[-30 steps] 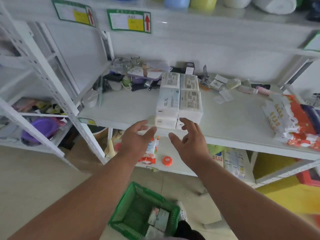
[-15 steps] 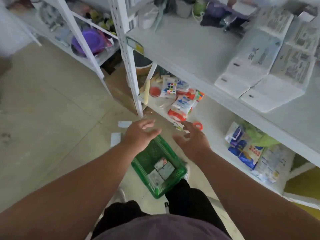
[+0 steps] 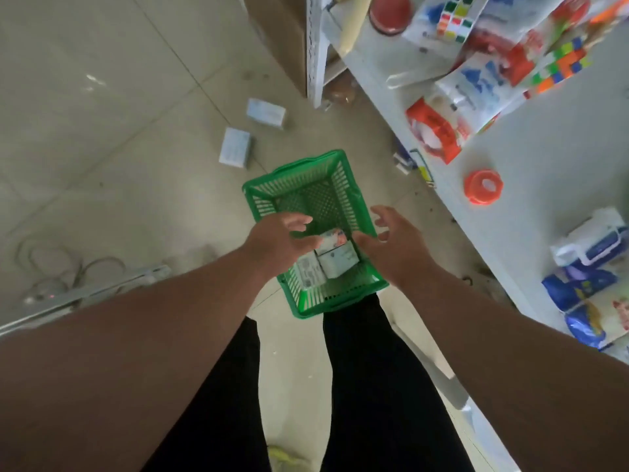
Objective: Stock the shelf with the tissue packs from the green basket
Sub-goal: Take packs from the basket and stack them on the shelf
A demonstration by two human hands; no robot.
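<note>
Reaching down, the open left hand (image 3: 279, 238) and open right hand (image 3: 391, 245) hover over tissue packs (image 3: 326, 258) at the near end of the green basket (image 3: 299, 185) on the floor, apparently about to close on them and lift.

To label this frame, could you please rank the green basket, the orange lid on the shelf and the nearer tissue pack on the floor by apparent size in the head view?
1. green basket, clearly largest.
2 and 3. tissue pack on the floor and orange lid look about alike; the lid sits nearer the camera, so I leave them unranked.
</note>
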